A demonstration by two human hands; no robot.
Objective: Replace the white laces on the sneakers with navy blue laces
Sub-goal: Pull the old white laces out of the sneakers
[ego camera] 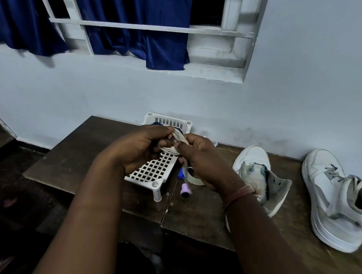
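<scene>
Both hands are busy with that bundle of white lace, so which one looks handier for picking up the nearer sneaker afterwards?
Probably the right hand. The nearer white and grey sneaker lies just to its right on the dark wooden table, while the left hand is over the white plastic grid rack. Both grip the coiled white lace.

The counter (pixel 194 214) is dark wood, matt and a little worn. The small rack (pixel 152 171) on it looks like white plastic, smooth, with a grid of holes. Both sneakers (pixel 329 196) seem to be smooth white leather-like material with grey, rougher panels. The white lace (pixel 179 140) is soft cloth. The curtain (pixel 127 21) is blue cloth with a slight shine.
</scene>
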